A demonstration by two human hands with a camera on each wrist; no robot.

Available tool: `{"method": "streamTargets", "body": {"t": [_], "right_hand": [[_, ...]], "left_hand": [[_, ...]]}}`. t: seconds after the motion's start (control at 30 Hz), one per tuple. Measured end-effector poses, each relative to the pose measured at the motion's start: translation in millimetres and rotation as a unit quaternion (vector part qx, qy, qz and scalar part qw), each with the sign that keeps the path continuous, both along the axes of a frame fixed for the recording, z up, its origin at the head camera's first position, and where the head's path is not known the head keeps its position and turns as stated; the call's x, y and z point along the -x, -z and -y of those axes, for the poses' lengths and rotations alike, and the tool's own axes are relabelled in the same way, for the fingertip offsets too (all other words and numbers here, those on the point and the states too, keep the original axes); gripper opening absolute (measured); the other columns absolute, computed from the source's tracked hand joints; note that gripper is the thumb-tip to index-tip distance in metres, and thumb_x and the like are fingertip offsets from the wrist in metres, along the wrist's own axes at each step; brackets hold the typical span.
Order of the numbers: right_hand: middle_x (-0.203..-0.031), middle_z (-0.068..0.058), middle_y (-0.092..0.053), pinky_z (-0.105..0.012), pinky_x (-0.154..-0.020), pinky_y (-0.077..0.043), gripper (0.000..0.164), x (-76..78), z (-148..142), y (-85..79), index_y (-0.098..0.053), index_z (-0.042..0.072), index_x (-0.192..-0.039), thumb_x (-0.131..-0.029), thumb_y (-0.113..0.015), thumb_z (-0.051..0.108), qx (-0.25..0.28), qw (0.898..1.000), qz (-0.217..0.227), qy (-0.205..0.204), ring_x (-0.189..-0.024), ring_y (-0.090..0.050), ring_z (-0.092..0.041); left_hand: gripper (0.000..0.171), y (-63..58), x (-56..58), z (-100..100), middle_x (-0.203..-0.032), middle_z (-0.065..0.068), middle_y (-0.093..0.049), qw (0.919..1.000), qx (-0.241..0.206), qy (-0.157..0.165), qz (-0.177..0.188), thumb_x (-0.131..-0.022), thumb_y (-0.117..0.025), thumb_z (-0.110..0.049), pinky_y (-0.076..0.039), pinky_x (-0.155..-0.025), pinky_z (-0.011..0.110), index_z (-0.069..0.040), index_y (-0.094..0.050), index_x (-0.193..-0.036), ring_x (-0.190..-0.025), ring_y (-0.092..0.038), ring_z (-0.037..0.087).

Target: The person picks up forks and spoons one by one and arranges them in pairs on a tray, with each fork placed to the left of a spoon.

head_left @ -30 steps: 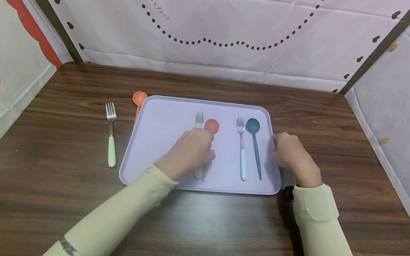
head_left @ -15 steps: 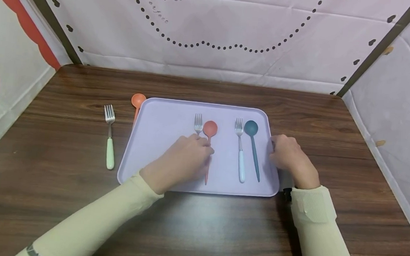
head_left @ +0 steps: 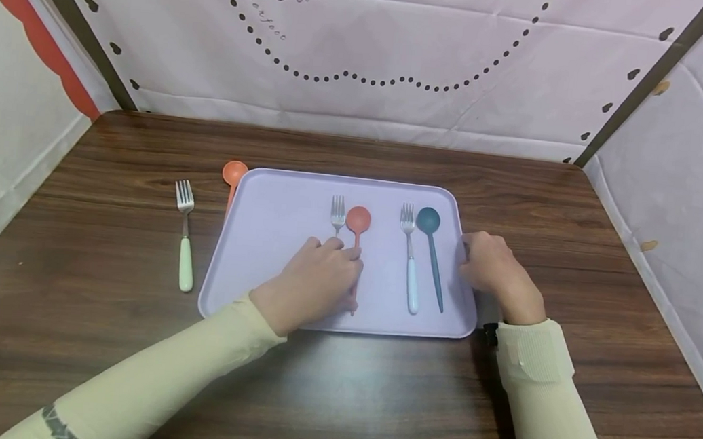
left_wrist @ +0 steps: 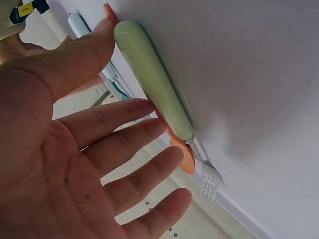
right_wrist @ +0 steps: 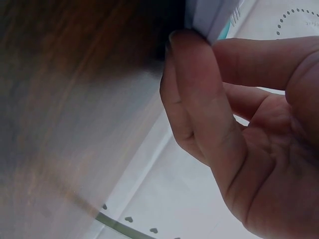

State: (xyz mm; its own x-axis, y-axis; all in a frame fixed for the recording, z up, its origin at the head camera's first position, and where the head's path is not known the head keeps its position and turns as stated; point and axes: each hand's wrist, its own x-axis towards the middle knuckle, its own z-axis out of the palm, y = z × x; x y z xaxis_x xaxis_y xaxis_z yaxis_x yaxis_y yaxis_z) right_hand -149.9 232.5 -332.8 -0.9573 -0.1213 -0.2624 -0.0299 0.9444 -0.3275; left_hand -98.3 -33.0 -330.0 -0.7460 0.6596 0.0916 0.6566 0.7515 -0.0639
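My left hand (head_left: 316, 282) is over the lavender tray (head_left: 265, 227), beside a fork (head_left: 338, 212) and a coral spoon (head_left: 358, 218) lying side by side. In the left wrist view, its fingers are spread and nearly straight, with thumb and fingertips at the spoon's handle, next to the fork's pale green handle (left_wrist: 154, 79). Whether they touch the fork is unclear. My right hand (head_left: 495, 267) pinches the tray's right rim (right_wrist: 212, 17) between thumb and fingers. Nearest it on the tray are a teal spoon (head_left: 429, 220) and a blue-handled fork (head_left: 412, 285).
A green-handled fork (head_left: 186, 266) lies on the wooden table (head_left: 339, 395), left of the tray. An orange spoon (head_left: 235, 172) lies at the tray's upper left corner, its handle partly hidden by the rim. Printed cloth walls (head_left: 364, 43) stand around the table.
My left hand has drawn back toward me and left, uncovering more of the coral spoon, which now lies straighter beside the fork. The right hand stays at the tray's rim.
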Motion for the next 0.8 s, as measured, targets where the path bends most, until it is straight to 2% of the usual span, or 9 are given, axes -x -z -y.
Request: {"method": "streamTargets", "body": {"t": [0.23,0.53,0.67,0.8], "right_hand": [[-0.109,-0.029,-0.056,-0.046,-0.072,-0.052,0.049,-0.5,-0.6,0.9,-0.043,-0.01,-0.129,-0.082,-0.052,-0.001,-0.001,1.0,0.002,0.002,-0.083,-0.056,-0.03],[-0.104,-0.027,-0.058,-0.044,-0.069,-0.052,0.048,-0.2,-1.7,1.2,-0.045,-0.01,-0.127,-0.08,-0.052,-0.001,-0.002,1.0,-0.005,-0.002,-0.08,-0.055,-0.03],[-0.101,-0.026,-0.059,-0.042,-0.066,-0.052,0.047,0.0,-1.3,0.8,-0.046,-0.01,-0.127,-0.081,-0.052,-0.001,-0.002,1.0,-0.003,0.002,-0.079,-0.055,-0.029],[-0.102,-0.026,-0.058,-0.039,-0.063,-0.051,0.049,0.4,-0.8,0.5,-0.043,-0.01,-0.129,-0.081,-0.051,-0.001,0.0,1.0,0.003,0.005,-0.079,-0.055,-0.029]], "left_hand": [[0.028,1.8,3.0,-2.6,-0.083,0.001,-0.064,1.0,-0.003,0.0,-0.008,-0.071,-0.077,-0.038,-0.041,-0.055,0.035,-0.013,-0.066,-0.079,-0.07,-0.048,0.02],[0.032,0.2,4.2,-4.6,-0.085,0.003,-0.065,0.9999,-0.003,0.006,-0.009,-0.07,-0.077,-0.04,-0.042,-0.054,0.037,-0.012,-0.066,-0.081,-0.071,-0.05,0.022],[0.032,-2.0,5.0,-3.5,-0.091,0.005,-0.066,0.9997,-0.022,0.008,0.0,-0.071,-0.076,-0.039,-0.044,-0.054,0.038,-0.011,-0.066,-0.082,-0.072,-0.053,0.023],[0.032,-5.0,6.8,-0.2,-0.098,0.008,-0.067,0.9989,-0.046,0.01,-0.008,-0.073,-0.076,-0.038,-0.046,-0.052,0.034,-0.01,-0.066,-0.086,-0.065,-0.052,0.019]]}}
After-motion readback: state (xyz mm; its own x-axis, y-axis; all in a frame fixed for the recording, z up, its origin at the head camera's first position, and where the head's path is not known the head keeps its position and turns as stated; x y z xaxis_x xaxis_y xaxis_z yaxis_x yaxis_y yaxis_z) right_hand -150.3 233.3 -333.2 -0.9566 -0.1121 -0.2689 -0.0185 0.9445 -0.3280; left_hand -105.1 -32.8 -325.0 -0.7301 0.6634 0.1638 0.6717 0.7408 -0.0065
